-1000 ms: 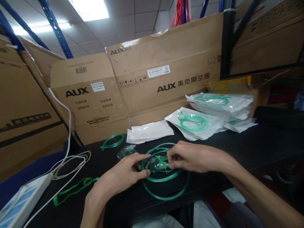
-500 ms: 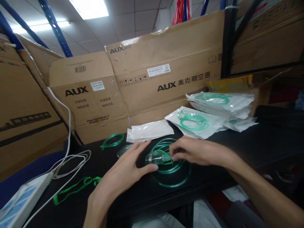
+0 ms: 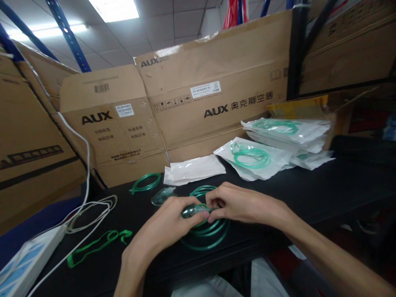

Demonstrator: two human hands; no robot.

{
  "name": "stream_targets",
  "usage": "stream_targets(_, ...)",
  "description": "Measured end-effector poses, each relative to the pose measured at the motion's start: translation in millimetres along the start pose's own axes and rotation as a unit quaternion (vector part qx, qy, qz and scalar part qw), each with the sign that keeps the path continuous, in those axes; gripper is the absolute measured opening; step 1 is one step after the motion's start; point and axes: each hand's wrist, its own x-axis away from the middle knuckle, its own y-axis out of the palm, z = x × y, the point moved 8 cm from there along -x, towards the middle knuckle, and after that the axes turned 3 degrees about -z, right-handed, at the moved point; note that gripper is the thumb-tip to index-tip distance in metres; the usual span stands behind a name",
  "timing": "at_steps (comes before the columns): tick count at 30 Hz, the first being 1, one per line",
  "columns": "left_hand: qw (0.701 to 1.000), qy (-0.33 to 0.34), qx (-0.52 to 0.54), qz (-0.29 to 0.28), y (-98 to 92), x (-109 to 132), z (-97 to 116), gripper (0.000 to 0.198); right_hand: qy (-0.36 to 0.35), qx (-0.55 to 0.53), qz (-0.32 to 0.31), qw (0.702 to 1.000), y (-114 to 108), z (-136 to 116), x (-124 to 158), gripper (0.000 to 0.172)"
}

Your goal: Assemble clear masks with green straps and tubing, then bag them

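Left hand (image 3: 168, 220) grips the clear mask (image 3: 189, 210), right hand (image 3: 236, 203) pinching its narrow end, green tube (image 3: 213, 229) coiled beneath on the bench (image 3: 309, 187)!

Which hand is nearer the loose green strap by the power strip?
Left. The left hand is to the right of the green strap; the right hand is farther right.

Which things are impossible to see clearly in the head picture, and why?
In the head view:
- Whatever the right hand pinches: covered by that hand.
- Clear piece: partly covered by the left hand.
- Power strip: cut off at lower left.
- Carton label: print too small, blurred.
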Motion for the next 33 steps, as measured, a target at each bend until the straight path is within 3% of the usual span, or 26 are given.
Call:
stream_targets(15, 1.0, 0.004, -0.017, -0.025, 1.1, 2, -11, 0.031, -0.066, 0.037, -0.037, 0.996, 10, -14, -2, 0.019)
stream_targets(20, 0.999, 0.042, -0.003, -0.026, 2.1, -2, -7, 0.02, -0.056, 0.082, -0.046, 0.994, 13, -11, -5, 0.023)
stream_targets(25, 0.999, 0.047, -0.014, 0.005, -5.7, 0, -9, 0.013, -0.056, 0.077, -0.011, 0.995, 11, -14, -8, 0.027)
stream_targets(33, 1.0, 0.01, -0.017, 0.02, -12.5, 2, -8, 0.021, -0.052, 0.062, 0.01, 0.997, 12, -10, -4, 0.023)
